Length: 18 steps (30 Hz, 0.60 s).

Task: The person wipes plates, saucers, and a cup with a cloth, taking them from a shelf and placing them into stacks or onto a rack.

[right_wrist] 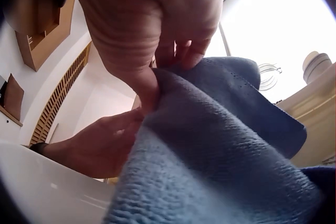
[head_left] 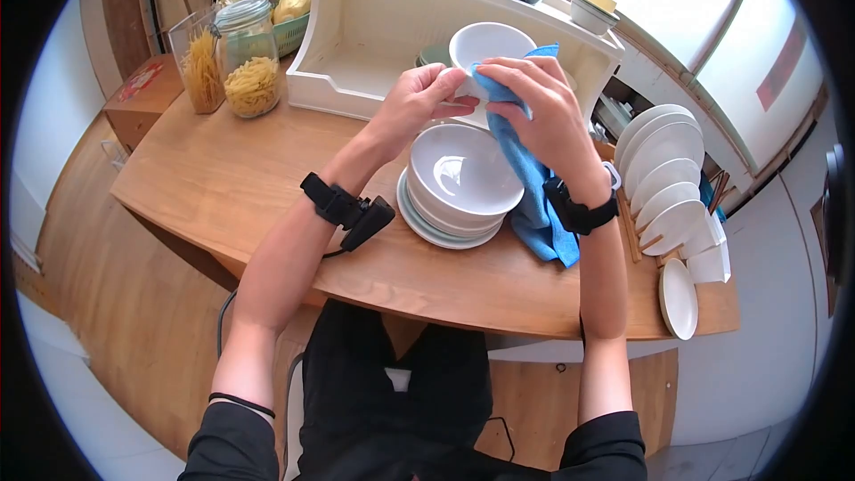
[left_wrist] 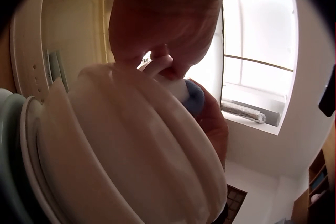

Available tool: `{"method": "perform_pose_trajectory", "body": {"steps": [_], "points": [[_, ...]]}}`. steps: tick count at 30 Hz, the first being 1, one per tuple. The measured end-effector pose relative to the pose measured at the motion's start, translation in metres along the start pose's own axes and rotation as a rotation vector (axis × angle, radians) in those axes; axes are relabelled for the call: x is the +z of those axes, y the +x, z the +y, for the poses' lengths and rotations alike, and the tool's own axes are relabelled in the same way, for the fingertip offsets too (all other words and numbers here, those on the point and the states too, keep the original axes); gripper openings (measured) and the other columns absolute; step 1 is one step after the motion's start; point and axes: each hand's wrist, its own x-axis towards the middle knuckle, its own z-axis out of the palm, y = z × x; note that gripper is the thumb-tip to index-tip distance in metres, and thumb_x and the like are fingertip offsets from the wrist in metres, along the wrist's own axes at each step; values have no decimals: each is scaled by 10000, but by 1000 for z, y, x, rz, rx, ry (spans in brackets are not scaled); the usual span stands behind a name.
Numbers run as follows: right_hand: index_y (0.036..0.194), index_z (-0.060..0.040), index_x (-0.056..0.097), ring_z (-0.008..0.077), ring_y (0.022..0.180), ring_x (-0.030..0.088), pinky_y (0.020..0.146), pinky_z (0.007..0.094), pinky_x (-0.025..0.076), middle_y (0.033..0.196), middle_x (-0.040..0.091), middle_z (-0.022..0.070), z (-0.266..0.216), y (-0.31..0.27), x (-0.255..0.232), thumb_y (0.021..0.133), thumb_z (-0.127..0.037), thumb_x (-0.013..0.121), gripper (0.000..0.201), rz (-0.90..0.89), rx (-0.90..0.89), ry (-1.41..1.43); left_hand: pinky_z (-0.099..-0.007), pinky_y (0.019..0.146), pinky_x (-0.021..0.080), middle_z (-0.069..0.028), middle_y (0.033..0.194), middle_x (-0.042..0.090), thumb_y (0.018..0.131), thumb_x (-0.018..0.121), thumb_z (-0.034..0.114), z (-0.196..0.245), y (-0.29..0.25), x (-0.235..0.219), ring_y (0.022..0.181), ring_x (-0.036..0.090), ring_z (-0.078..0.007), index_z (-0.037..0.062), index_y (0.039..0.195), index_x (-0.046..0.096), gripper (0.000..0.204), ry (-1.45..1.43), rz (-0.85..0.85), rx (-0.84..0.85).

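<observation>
Over a stack of white bowls (head_left: 465, 174), my left hand (head_left: 417, 98) pinches a small, smooth white piece (left_wrist: 178, 88), slim like a spoon and mostly hidden by fingers and cloth. My right hand (head_left: 539, 107) grips a blue cloth (head_left: 525, 160) and presses part of it around the white piece's far end. The rest of the cloth hangs down to the table, right of the stack. In the right wrist view, thumb and fingers pinch the cloth's upper fold, with the left hand close behind. Plates (head_left: 436, 233) lie under the bowls.
Behind the hands, a cream shelf unit (head_left: 356, 44) holds another white bowl (head_left: 492, 43); jars line its top. Glass containers of pasta (head_left: 252, 85) stand at left. At right, a wooden rack holds upright plates (head_left: 663, 165), with an oval dish (head_left: 679, 298) near the table edge.
</observation>
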Motion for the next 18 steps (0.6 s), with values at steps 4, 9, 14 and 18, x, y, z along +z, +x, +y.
{"method": "perform_pose_trajectory", "body": {"steps": [4, 9, 14, 18], "points": [[1027, -105, 705, 269, 1007, 563, 905, 373, 478, 1062, 667, 46, 14, -6, -7, 702, -102, 781, 333, -54, 73, 23, -349, 950, 526, -143, 1136, 637, 1008, 488, 347, 5, -1, 1, 1038, 648, -217, -22, 1194, 567, 421, 32, 2, 18], [1005, -95, 727, 249, 1016, 539, 899, 371, 477, 1028, 646, 27, 17, -6, -11, 695, -104, 791, 316, -5, 42, 85, -351, 947, 529, -154, 1132, 635, 1001, 497, 347, 8, -2, 2, 1035, 648, -223, -40, 1210, 558, 444, -11, -3, 11], [1004, -87, 738, 248, 1000, 549, 893, 360, 475, 1034, 646, 41, 24, -10, -13, 705, -90, 786, 303, -55, 88, 181, -353, 924, 541, -160, 1131, 634, 994, 506, 354, 7, -3, 1, 1027, 650, -229, -49, 1215, 553, 462, -5, -7, 4], [1011, -80, 743, 236, 1004, 561, 896, 344, 479, 1062, 649, 48, 38, -16, -15, 725, -52, 769, 289, -82, 128, 395, -351, 899, 552, -168, 1131, 634, 995, 497, 350, 7, -3, -1, 1010, 654, -235, -61, 1219, 549, 471, -18, -57, -9]]}}
